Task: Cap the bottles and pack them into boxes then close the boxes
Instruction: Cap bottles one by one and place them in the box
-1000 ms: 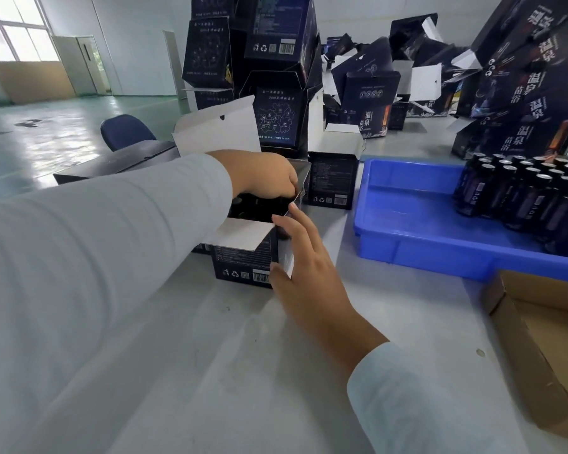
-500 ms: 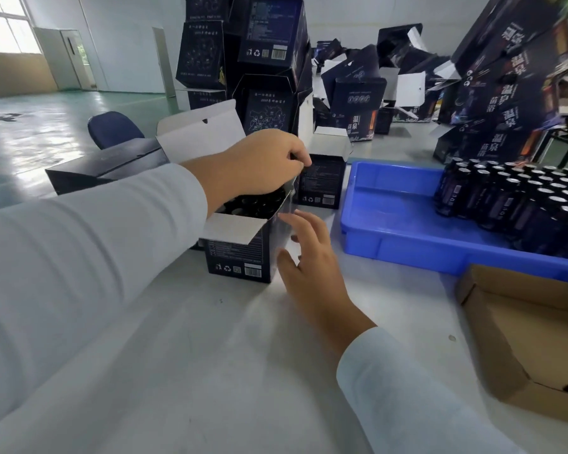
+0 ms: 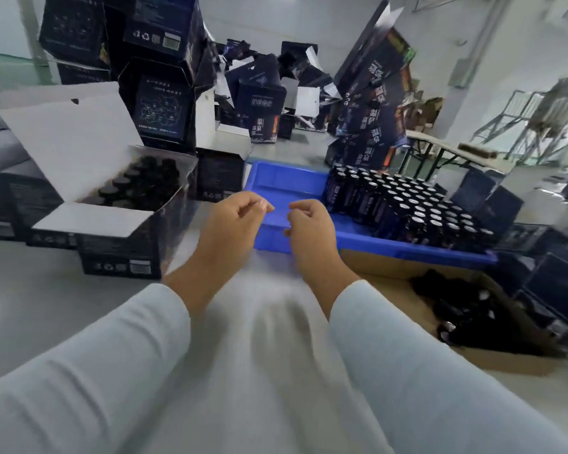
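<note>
A dark open box (image 3: 122, 253) stands at the left with its white lid flap raised, and capped dark bottles (image 3: 138, 185) fill it. A blue tray (image 3: 286, 181) to the right holds several rows of uncapped dark bottles (image 3: 407, 208). A brown cardboard box (image 3: 397, 290) at the near right holds loose black caps (image 3: 453, 309). My left hand (image 3: 233, 224) and my right hand (image 3: 309, 227) hover side by side over the tray's near left corner. Their fingers are loosely curled and hold nothing. The frame is motion-blurred.
Stacks of dark printed boxes (image 3: 158, 103) rise behind the open box, and more lean at the back right (image 3: 374, 103). Closed dark boxes (image 3: 551, 276) sit at the far right. A folding table (image 3: 446, 152) stands beyond. The grey tabletop (image 3: 259, 322) lies below my arms.
Both hands have left the open box and moved right, over the blue tray's corner. The view has swung to the right, bringing the box of caps into sight.
</note>
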